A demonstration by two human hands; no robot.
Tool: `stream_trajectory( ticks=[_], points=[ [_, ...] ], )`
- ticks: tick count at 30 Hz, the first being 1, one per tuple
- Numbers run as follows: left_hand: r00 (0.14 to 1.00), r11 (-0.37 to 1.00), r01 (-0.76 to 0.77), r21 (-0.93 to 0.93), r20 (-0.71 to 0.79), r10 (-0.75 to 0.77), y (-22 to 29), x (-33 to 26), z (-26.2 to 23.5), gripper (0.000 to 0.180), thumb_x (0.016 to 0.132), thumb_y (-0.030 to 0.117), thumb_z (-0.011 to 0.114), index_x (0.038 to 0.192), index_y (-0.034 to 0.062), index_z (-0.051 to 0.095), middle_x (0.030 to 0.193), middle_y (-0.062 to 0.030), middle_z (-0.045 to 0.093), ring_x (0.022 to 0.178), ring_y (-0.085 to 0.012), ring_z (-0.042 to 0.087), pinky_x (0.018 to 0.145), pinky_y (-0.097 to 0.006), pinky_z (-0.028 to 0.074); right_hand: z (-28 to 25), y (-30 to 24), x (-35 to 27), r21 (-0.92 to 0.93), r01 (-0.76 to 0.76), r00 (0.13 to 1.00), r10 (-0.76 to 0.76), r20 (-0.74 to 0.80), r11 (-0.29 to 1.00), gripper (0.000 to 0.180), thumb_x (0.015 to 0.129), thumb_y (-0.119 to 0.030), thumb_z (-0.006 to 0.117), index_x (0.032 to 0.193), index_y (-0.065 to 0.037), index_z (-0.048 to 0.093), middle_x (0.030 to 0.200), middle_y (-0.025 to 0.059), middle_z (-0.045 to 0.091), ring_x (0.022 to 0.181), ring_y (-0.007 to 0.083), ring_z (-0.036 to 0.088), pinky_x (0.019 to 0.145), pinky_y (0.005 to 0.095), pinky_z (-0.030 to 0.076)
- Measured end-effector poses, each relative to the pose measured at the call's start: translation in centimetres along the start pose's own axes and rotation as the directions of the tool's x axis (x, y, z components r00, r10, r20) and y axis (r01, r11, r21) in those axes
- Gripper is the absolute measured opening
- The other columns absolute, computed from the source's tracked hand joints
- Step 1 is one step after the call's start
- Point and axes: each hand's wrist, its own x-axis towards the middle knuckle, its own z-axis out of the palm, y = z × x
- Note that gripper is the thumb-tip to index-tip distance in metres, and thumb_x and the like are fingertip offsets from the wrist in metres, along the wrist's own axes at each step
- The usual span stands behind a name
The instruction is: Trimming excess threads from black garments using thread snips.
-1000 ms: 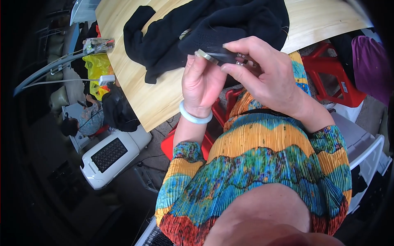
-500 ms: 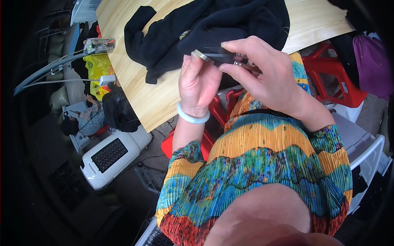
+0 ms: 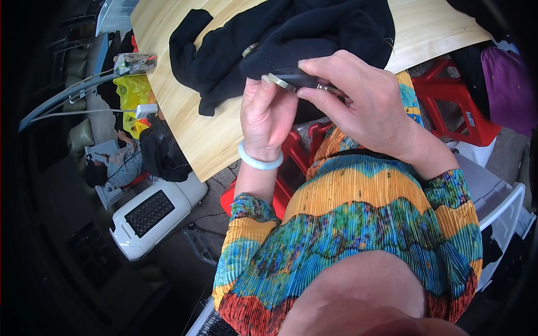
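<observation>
Before me, above the table's front edge, my left hand [image 3: 268, 115] pinches a round, flat, pale gold button-like disc [image 3: 282, 82] between thumb and fingers. A pale bracelet circles that wrist. My right hand [image 3: 364, 92] is closed on small thread snips [image 3: 325, 88], whose narrow blades point left and reach the disc. Its fingers hide part of the snips. Behind both hands a black knitted garment [image 3: 224, 67] lies bunched up, with another pale round button [image 3: 250, 50] on it. I cannot tell whether the disc is joined to the garment.
The garment lies on a light wooden table [image 3: 204, 140]. Red plastic stools [image 3: 457, 98] stand at the right and beneath my arms. A purple cloth [image 3: 507, 89] hangs at the right. On the left are a white machine casing [image 3: 159, 215], a yellow bag [image 3: 131, 92] and a seated person [image 3: 117, 162].
Both hands have shifted very slightly left. The snips' handles and blades look closer together than before, and the disc has tilted a little in my left hand.
</observation>
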Motion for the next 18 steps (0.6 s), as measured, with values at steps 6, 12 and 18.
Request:
stream_trajectory(
  ticks=[6, 12, 18],
  points=[
    [1.000, 0.999, 0.024, -0.023, -0.012, -0.024, 0.3, -0.1, -0.8, 0.039, 0.080, 0.012, 0.057, 0.117, 0.0061, 0.045, 0.114, -0.0080, 0.051, 0.108, -0.0223, 0.047, 0.097, -0.038, 0.032, -0.1, 0.0, 0.2, 0.098, -0.059, 0.998, 0.059, 0.007, 0.993, 0.017, 0.072, -0.008, 0.063, 0.086, -0.003, 0.055, 0.069, 0.0059, 0.052, 0.054, 0.0158, 0.054, 0.048, 0.0238, 0.043],
    [0.998, 0.989, 0.066, -0.135, 0.000, -0.067, 0.4, 0.3, -0.3, 0.045, 0.083, 0.013, 0.053, 0.124, 0.0047, 0.037, 0.124, -0.0111, 0.043, 0.116, -0.0256, 0.040, 0.101, -0.041, 0.026, -0.3, 1.7, 1.2, 0.427, -0.256, 0.952, 0.303, -0.046, 0.867, 0.015, 0.076, -0.007, 0.062, 0.088, 0.001, 0.056, 0.071, 0.0020, 0.057, 0.061, 0.0046, 0.052, 0.055, 0.0178, 0.043],
    [0.987, 0.983, 0.160, -0.096, 0.031, -0.157, 0.7, 0.2, -0.7, 0.044, 0.082, 0.017, 0.054, 0.122, 0.0060, 0.041, 0.127, -0.0094, 0.040, 0.121, -0.0246, 0.034, 0.104, -0.044, 0.020, -1.0, 0.4, 3.4, 0.749, -0.549, 0.808, 0.465, 0.362, 0.372, 0.032, 0.074, -0.001, 0.063, 0.102, -0.001, 0.047, 0.090, 0.0029, 0.053, 0.078, 0.0075, 0.051, 0.071, 0.0202, 0.043]
  ],
)
